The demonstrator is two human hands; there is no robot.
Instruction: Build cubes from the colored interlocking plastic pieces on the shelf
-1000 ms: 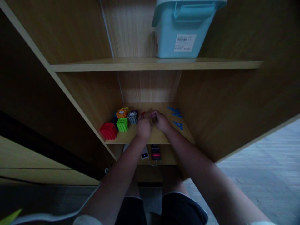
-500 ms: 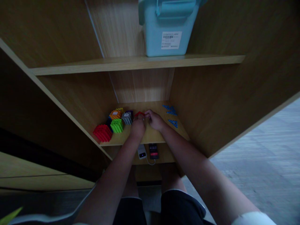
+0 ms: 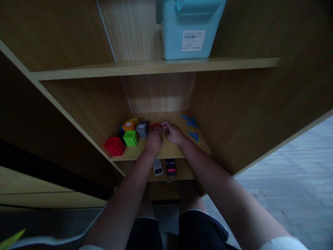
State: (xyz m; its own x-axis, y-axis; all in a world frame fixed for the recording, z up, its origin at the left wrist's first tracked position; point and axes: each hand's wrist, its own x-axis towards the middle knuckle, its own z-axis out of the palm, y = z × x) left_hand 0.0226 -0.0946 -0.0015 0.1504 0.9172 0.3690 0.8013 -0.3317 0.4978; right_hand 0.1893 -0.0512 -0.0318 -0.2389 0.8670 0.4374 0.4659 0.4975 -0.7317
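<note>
On the middle shelf [image 3: 169,151], my left hand [image 3: 154,139] is closed on a small red plastic piece [image 3: 156,125] that is largely hidden by the fingers. My right hand [image 3: 172,133] reaches in from the right, its fingers pinched at the right edge of that piece. Just left of my left hand stands a grey ridged plastic block [image 3: 142,130] with a white label. Beyond it are a lime green block [image 3: 130,138], an orange block [image 3: 129,125] and a red ridged block [image 3: 114,146]. Flat blue triangular pieces [image 3: 193,135] lie right of my right hand.
A light blue lidded box [image 3: 173,45] stands on the upper shelf [image 3: 125,69]. Below the working shelf lie a phone [image 3: 171,167] and a white device [image 3: 158,167], with a white cable. Cabinet side walls [image 3: 244,114] enclose both sides.
The camera view has shifted slightly. Both hands stay together around the red piece, with only small finger movement; the blocks and blue pieces have not moved.
</note>
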